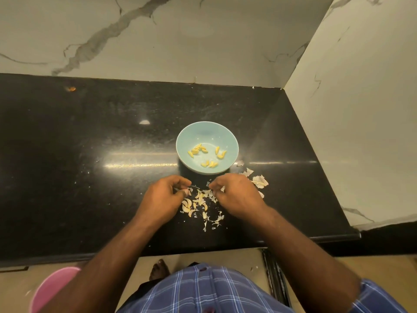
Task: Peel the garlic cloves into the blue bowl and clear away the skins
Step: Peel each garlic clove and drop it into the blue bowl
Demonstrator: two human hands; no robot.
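- Nearest of all is a blue checked shirt (203, 288), with a pink tub (53, 288) low on the left by the floor.
- Both arms reach out over the black counter (90, 136).
- Left hand (161, 197) has its fingers curled and pinches a small bit of garlic or skin; I cannot tell which.
- Right hand (237, 195) has curled fingers among the skins; what it holds is hidden.
- Unpeeled cloves (188, 205) and loose skins (212, 219) lie between the hands.
- Blue bowl (207, 147) sits just beyond, with yellow peeled cloves (208, 163) inside.
- To peel well, I think: hold one clove tight, pull the skin off gently, and drop only the clean clove in the bowl.
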